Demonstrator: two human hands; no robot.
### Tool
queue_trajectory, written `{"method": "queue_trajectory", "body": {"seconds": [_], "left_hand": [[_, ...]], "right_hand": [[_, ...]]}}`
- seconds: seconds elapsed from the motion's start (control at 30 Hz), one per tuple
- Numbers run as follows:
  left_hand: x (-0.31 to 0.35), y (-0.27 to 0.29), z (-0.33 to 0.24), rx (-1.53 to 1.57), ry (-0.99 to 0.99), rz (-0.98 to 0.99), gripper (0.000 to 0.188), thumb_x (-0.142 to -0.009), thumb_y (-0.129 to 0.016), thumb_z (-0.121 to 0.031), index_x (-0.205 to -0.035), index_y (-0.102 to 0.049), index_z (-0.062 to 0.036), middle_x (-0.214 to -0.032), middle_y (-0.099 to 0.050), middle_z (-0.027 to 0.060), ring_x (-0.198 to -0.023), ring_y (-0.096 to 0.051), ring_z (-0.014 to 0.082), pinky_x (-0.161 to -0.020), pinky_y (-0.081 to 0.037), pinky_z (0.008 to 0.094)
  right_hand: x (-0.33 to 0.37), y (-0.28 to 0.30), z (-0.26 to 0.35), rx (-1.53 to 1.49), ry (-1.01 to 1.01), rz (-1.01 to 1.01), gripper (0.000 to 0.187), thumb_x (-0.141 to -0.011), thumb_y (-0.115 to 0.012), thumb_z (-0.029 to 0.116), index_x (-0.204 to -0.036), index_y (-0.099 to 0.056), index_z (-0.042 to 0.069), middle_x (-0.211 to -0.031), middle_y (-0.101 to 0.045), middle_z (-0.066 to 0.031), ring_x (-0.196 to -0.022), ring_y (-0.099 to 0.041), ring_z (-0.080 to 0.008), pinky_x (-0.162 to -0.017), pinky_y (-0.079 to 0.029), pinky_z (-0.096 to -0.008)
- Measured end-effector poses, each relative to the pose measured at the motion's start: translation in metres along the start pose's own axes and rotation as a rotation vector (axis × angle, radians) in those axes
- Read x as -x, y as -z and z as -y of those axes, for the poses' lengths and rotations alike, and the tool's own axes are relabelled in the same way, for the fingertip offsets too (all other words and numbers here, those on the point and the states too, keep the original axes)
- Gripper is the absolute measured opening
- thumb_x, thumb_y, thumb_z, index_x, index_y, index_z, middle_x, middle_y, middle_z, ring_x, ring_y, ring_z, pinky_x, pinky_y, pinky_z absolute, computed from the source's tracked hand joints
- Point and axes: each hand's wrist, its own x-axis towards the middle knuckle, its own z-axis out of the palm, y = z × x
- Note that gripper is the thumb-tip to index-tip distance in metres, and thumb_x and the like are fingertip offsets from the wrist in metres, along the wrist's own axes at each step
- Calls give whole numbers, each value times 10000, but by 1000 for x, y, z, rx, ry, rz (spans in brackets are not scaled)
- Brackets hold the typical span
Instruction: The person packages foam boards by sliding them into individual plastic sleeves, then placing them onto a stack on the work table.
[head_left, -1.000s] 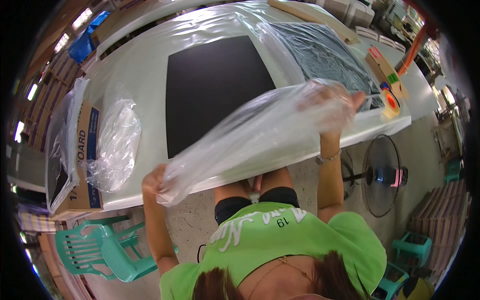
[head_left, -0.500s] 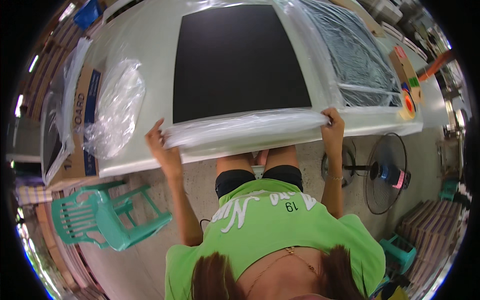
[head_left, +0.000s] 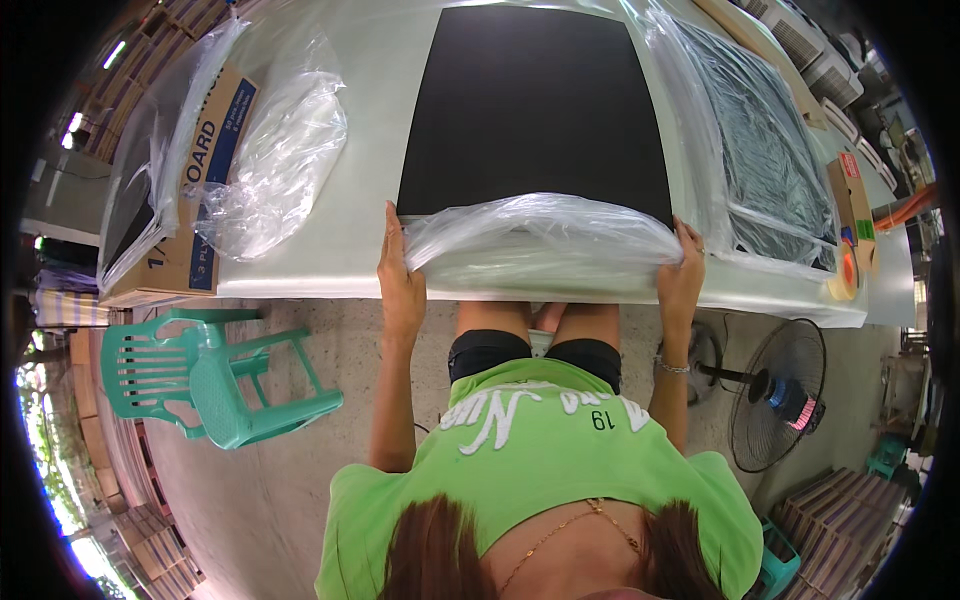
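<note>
A black rectangular board (head_left: pixel 535 110) lies flat on the table, its near edge toward me. Along that edge a clear plastic bag (head_left: pixel 545 245) is bunched up, its upper layer arched over the board's near end. My left hand (head_left: pixel 402 275) grips the bag's left side beside the board's near left corner, fingers pointing up along it. At the near right corner, my right hand (head_left: pixel 682 265) grips the bag's other side. How far the board's edge sits inside the plastic is hard to tell.
Left on the table are a crumpled clear plastic bag (head_left: pixel 285 165) and a cardboard box (head_left: pixel 205 215). Plastic-wrapped dark sheets (head_left: pixel 765 150), a tape roll (head_left: pixel 846 272) and a small box (head_left: pixel 850 205) are at right. A green chair (head_left: pixel 230 375) and a fan (head_left: pixel 775 390) stand on the floor.
The plastic has gone from a flat gathered strip to an arched shape over the board's near end. My hands have come to the board's near corners. The whole view has shifted.
</note>
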Motion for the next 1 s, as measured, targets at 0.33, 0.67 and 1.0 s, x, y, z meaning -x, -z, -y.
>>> {"method": "queue_trajectory", "body": {"seconds": [0.33,0.67,1.0], "left_hand": [[1,-1,2,152,84,-75,820,-582,-274,177,-1390,-327,50,-1453,-345,185,-1359,-300,320,-1114,-238,365],[-10,-2,-9,266,134,-265,698,-643,-323,177,-1292,-508,-5,-1278,-553,131,-1140,-544,231,-1014,-370,318],[-50,23,-16,1,-108,-292,464,-647,-432,157,-1004,-677,-10,-1033,-651,120,-996,-605,222,-910,-450,305]], "right_hand": [[-6,9,20,-125,-37,-67,705,-613,-331,-154,-1275,-529,-7,-1254,-570,-176,-1223,-501,-264,-1051,-318,-303],[-21,21,43,-260,60,-145,697,-559,-326,-129,-1178,-618,8,-1191,-609,-153,-1181,-523,-256,-1049,-316,-318],[-37,39,24,-284,160,-183,605,-569,-334,-148,-1060,-662,-12,-1114,-649,-126,-1100,-578,-247,-996,-377,-305]]}}
